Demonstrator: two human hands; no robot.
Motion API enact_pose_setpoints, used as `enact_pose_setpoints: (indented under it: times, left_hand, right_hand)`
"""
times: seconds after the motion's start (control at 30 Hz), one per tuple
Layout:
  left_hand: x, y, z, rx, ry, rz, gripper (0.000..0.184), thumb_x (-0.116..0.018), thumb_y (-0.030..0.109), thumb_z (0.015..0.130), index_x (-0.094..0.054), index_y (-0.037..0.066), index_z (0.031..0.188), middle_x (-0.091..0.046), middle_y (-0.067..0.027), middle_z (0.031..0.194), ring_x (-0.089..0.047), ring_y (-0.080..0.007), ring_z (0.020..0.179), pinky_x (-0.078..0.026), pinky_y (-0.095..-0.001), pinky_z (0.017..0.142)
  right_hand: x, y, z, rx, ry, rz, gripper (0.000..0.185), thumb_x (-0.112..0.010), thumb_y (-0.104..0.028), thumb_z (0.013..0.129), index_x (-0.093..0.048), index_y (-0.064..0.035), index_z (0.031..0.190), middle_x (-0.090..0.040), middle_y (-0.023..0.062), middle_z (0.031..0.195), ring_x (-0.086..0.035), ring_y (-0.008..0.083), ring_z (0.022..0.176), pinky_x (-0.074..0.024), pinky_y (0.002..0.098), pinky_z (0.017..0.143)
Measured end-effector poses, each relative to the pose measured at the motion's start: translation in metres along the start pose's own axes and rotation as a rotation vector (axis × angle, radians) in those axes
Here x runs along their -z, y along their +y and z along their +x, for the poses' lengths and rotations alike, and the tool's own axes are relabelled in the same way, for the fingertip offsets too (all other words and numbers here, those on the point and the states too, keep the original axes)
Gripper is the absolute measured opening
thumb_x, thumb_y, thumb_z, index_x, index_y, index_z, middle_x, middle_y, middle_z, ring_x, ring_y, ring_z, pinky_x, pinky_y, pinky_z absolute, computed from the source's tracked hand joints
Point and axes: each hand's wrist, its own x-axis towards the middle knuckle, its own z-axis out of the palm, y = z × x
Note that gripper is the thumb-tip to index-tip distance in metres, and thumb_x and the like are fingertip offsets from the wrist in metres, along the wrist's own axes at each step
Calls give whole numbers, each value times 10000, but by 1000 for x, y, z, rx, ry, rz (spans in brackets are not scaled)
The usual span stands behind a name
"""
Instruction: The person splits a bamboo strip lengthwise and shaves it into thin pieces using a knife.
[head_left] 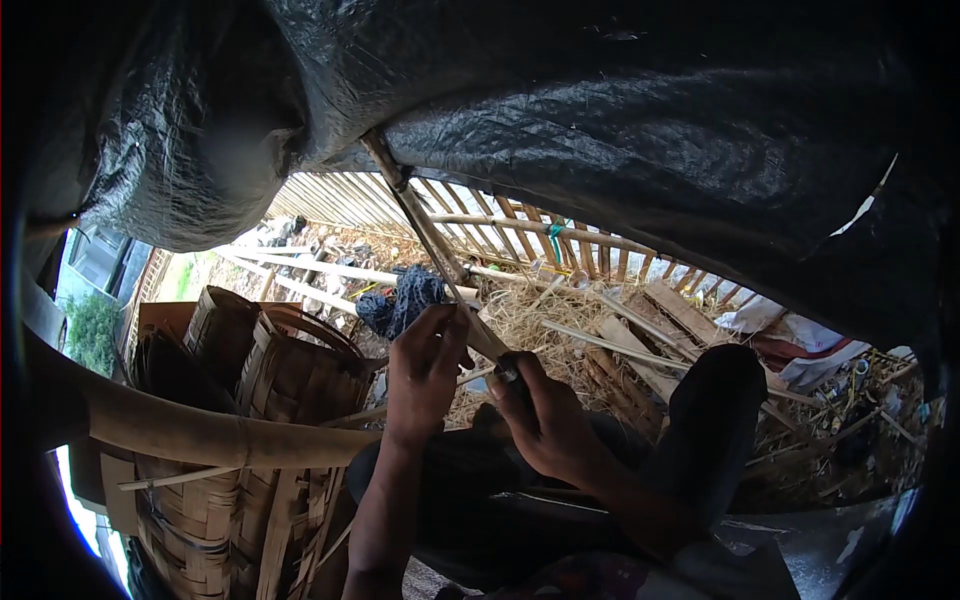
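My left hand (428, 362) is closed, its fingertips pinching a thin bamboo strip (454, 290) that points up and away. Wrapped around the dark handle of a knife (512, 376) is my right hand (550, 420), just right of and below the left. A pale, flat length runs between the two hands; whether it is all blade or partly bamboo I cannot tell. Just beyond my left hand, a bundle of dark, knotted cloth (408, 298) sits around the ends of pale bamboo poles (345, 270).
Woven bamboo baskets (300, 370) stand at the left behind a thick bamboo rail (200, 425). Black plastic sheeting (620, 130) hangs low overhead. An upright bamboo post (415, 210) rises ahead, before a slatted fence (500, 215). Shavings (520, 310) and split bamboo cover the ground. My knee (715, 400) is at right.
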Motion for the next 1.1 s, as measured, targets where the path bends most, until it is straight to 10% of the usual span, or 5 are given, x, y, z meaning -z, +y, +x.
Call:
enact_pose_setpoints:
  times: [0.7, 1.1]
  left_hand:
    - [-11, 1, -2, 39, 30, 22, 144, -534, 127, 976, -553, 14, 889, -542, -17, 743, -475, -50, 655, -394, -243, 553]
    - [-17, -1, -8, -34, 22, -9, 176, -524, 142, 970, -563, -29, 956, -624, -81, 742, -648, -122, 667, -507, -273, 570]
  right_hand:
    - [15, -4, -3, 164, 50, -130, 331, -554, -157, 958, -426, 28, 1201, -584, 154, 625, -614, 284, 467, -462, 413, 407]
    - [28, -17, 3, 140, 5, -80, 304, -552, -110, 952, -435, 47, 1184, -611, 217, 772, -648, 374, 654, -498, 438, 538]
